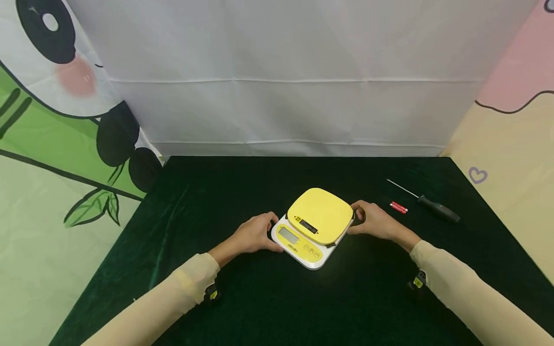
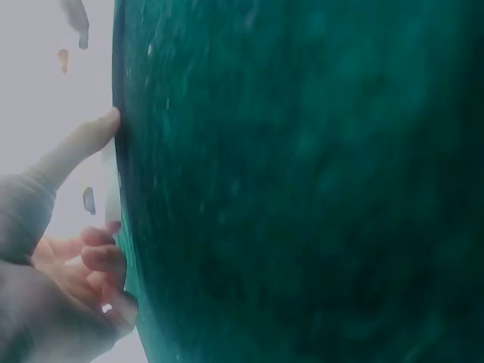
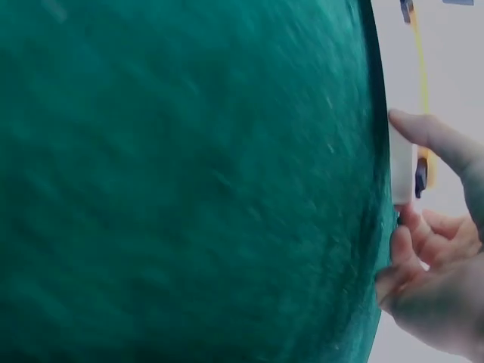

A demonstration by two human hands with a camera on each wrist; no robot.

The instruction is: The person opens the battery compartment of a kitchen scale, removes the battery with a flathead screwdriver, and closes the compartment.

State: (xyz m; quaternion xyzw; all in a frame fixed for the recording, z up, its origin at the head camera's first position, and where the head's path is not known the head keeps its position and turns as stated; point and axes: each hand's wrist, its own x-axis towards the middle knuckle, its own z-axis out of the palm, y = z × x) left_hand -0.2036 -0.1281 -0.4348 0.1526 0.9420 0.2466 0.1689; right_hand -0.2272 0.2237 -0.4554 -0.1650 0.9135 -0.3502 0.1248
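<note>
A yellow and white kitchen scale (image 1: 320, 216) lies turned at an angle on the dark green cloth, its small display and buttons facing the near left side. My left hand (image 1: 254, 234) grips its left corner, thumb at the near edge and fingers at the far one. At the opposite corner my right hand (image 1: 375, 222) holds the scale in the same way. In the right wrist view, the thumb (image 3: 416, 127) touches the white side of the scale, with the fingers bent near its far end. The left wrist view is washed out around the scale.
To the right lie a red battery-like piece (image 1: 398, 207), perhaps more than one, and a screwdriver (image 1: 437, 209) with a dark handle. The green cloth (image 1: 242, 187) covers the table. A white sheet (image 1: 277, 110) hangs behind it, with printed cloth on both sides.
</note>
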